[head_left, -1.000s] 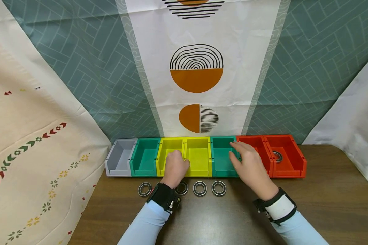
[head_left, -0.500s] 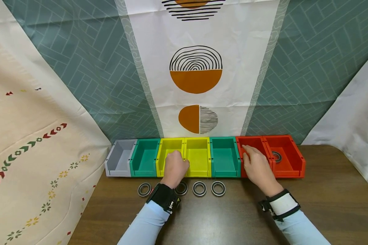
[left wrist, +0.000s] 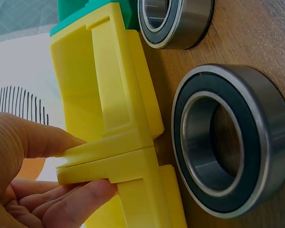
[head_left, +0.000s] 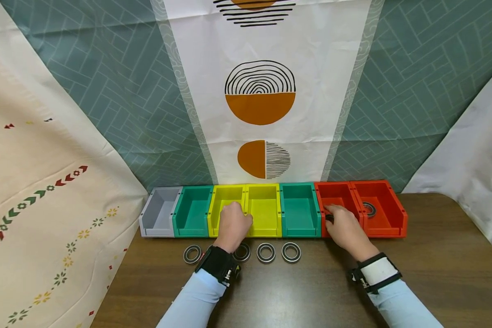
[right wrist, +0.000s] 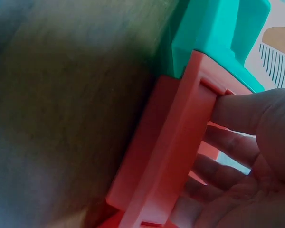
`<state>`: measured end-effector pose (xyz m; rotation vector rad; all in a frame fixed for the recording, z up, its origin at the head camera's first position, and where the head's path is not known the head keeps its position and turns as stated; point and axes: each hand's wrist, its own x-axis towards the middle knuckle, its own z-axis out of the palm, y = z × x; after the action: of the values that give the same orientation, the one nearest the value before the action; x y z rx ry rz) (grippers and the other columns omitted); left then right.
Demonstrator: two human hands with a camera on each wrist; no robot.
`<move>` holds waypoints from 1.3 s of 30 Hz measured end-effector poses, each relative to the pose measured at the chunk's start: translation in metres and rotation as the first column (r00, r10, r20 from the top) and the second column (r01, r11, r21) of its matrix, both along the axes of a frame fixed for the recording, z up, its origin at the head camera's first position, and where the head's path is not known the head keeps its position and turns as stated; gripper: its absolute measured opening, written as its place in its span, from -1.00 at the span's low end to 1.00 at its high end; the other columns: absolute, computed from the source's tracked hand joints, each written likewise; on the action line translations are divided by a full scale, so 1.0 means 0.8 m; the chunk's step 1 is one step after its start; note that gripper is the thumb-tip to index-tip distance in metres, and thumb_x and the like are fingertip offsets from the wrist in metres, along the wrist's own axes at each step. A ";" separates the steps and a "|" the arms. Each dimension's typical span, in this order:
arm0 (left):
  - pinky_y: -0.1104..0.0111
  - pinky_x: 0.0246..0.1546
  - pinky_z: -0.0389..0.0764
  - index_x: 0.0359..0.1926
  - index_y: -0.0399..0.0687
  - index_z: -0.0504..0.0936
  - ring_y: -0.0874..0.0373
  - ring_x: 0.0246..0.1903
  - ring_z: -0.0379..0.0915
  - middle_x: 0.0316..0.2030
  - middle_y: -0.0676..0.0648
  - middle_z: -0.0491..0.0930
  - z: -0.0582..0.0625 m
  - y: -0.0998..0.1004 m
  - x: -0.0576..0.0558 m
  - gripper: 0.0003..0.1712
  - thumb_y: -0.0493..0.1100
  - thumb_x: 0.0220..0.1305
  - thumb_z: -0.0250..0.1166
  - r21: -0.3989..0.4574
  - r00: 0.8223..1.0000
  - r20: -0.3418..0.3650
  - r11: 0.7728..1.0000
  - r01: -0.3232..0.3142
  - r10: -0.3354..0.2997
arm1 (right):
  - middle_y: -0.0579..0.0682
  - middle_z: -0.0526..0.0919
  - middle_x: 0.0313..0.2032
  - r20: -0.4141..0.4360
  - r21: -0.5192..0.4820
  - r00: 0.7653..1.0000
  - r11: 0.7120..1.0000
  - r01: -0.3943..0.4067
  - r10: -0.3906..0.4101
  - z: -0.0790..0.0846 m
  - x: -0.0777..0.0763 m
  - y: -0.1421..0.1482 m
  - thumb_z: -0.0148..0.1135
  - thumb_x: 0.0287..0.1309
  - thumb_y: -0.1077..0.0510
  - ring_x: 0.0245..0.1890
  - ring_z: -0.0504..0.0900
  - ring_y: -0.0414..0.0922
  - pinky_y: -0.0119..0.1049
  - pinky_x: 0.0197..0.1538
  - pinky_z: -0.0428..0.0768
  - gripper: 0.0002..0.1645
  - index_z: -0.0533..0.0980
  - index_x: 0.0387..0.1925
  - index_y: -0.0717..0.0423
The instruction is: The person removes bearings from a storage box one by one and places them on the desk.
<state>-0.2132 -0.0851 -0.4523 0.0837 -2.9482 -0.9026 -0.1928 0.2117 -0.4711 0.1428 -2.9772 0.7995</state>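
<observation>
In the head view my left hand (head_left: 233, 225) reaches over the seam between the left yellow bin (head_left: 226, 196) and the right yellow bin (head_left: 265, 216). The left wrist view shows its thumb and fingers pinching the two adjoining side walls (left wrist: 102, 159). My right hand (head_left: 346, 230) reaches into the left red bin (head_left: 336, 193), its fingers curled behind the front wall (right wrist: 173, 156). Between its thumb and forefinger shows the dark edge of a ball bearing (head_left: 330, 218), mostly hidden by the hand. Another bearing (head_left: 374, 209) leans inside the right red bin (head_left: 387, 214).
Several metal bearings lie in a row before the bins, among them a bearing (head_left: 298, 253) at the row's right end. One is partly behind my left wrist. A grey bin (head_left: 161, 214) and two green bins complete the row. A patterned curtain (head_left: 262, 132) hangs behind.
My right hand has moved right, from the right green bin's edge into the left red bin, and its fingers have closed on a bearing there. My left hand stays put.
</observation>
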 end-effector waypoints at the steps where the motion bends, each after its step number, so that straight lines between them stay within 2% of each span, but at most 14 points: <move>1: 0.40 -0.73 0.39 -0.47 -0.20 0.48 0.17 -0.74 0.35 -0.72 -0.03 0.38 0.000 0.000 0.000 -0.83 -0.17 0.10 0.22 0.001 1.000 -0.002 1.000 0.000 0.000 | 0.32 0.39 0.10 0.013 0.004 1.000 1.000 -0.001 0.001 0.001 -0.001 0.000 0.16 0.10 0.26 0.07 0.39 0.19 0.11 0.02 0.38 -0.44 0.35 0.15 0.36; 4: 0.41 -0.73 0.40 -0.46 -0.21 0.49 0.17 -0.73 0.36 -0.71 -0.03 0.39 0.001 0.000 0.000 -0.84 -0.18 0.10 0.22 0.005 1.000 -0.001 1.000 0.001 -0.001 | 0.31 0.43 0.07 0.052 0.007 0.999 1.000 0.001 -0.002 0.004 -0.006 0.001 0.16 0.10 0.25 -0.03 0.43 0.14 0.08 -0.03 0.43 -0.44 0.34 0.15 0.37; 7: 0.41 -0.72 0.40 -0.45 -0.22 0.50 0.17 -0.73 0.36 -0.71 -0.03 0.39 0.002 0.000 0.000 -0.83 -0.17 0.10 0.22 0.004 1.000 0.008 1.000 0.001 -0.001 | 0.29 0.45 0.02 0.099 0.007 0.995 1.000 0.008 -0.009 0.007 -0.012 0.000 0.15 0.08 0.25 -0.19 0.43 0.07 -0.05 -0.16 0.52 -0.43 0.33 0.15 0.39; 10: 0.40 -0.72 0.40 -0.44 -0.23 0.50 0.17 -0.73 0.35 -0.72 -0.02 0.38 0.001 0.000 0.001 -0.82 -0.17 0.11 0.22 0.001 1.000 0.013 1.000 0.004 -0.004 | 0.28 0.46 -0.03 0.148 0.011 0.989 1.000 0.021 -0.022 0.010 -0.016 0.000 0.16 0.05 0.27 -0.27 0.40 0.06 -0.14 -0.27 0.53 -0.41 0.32 0.14 0.41; 14: 0.41 -0.73 0.40 -0.45 -0.22 0.50 0.17 -0.74 0.35 -0.72 -0.02 0.38 -0.001 0.000 0.000 -0.82 -0.17 0.11 0.22 -0.004 1.000 0.010 1.000 0.002 -0.002 | 0.25 0.46 -0.09 0.191 0.023 0.981 0.999 0.036 -0.040 0.016 -0.017 -0.001 0.19 0.01 0.28 -0.29 0.40 0.05 -0.17 -0.30 0.53 -0.39 0.32 0.13 0.42; 20: 0.43 -0.70 0.41 -0.38 -0.24 0.52 0.18 -0.69 0.38 -0.65 -0.02 0.44 0.002 0.001 -0.001 -0.79 -0.15 0.11 0.25 -0.010 0.999 0.033 1.000 -0.018 0.018 | 0.23 0.47 -0.12 0.192 0.036 0.980 0.998 0.041 -0.047 0.016 -0.020 0.001 0.25 0.00 0.23 -0.32 0.40 0.04 -0.20 -0.33 0.52 -0.36 0.34 0.13 0.41; 28: 0.43 -0.70 0.41 -0.39 -0.23 0.51 0.19 -0.70 0.37 -0.67 -0.02 0.42 0.000 0.000 0.000 -0.81 -0.16 0.11 0.24 -0.012 1.000 0.028 1.000 -0.009 0.009 | 0.09 0.43 -0.45 0.199 0.039 0.977 0.997 0.072 -0.078 0.008 -0.021 0.004 0.26 0.02 0.18 -0.49 0.40 -0.04 -0.27 -0.50 0.43 -0.63 0.44 -0.16 0.33; 35: 0.41 -0.73 0.39 -0.47 -0.21 0.49 0.18 -0.74 0.35 -0.72 -0.02 0.38 0.000 0.000 0.001 -0.83 -0.17 0.11 0.23 -0.021 1.000 0.010 1.000 -0.002 0.002 | 0.06 0.42 -0.53 0.229 0.057 0.967 0.993 0.105 -0.115 0.009 -0.024 0.002 0.30 -0.09 0.22 -0.51 0.39 -0.03 -0.27 -0.50 0.43 -0.73 0.47 -0.33 0.27; 39: 0.41 -0.74 0.38 -0.49 -0.20 0.48 0.19 -0.75 0.34 -0.72 -0.01 0.38 0.002 0.000 0.001 -0.83 -0.18 0.10 0.22 -0.025 1.000 -0.006 1.000 0.006 -0.006 | 0.02 0.36 -0.61 0.198 0.065 0.974 0.993 0.104 -0.114 0.011 -0.027 0.003 0.29 -0.17 0.25 -0.55 0.35 -0.04 -0.27 -0.54 0.35 -0.84 0.46 -0.50 0.21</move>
<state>-0.2122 -0.0849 -0.4511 0.0713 -2.9547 -0.8648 -0.2140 0.2141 -0.4619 -0.1057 -3.1627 0.7637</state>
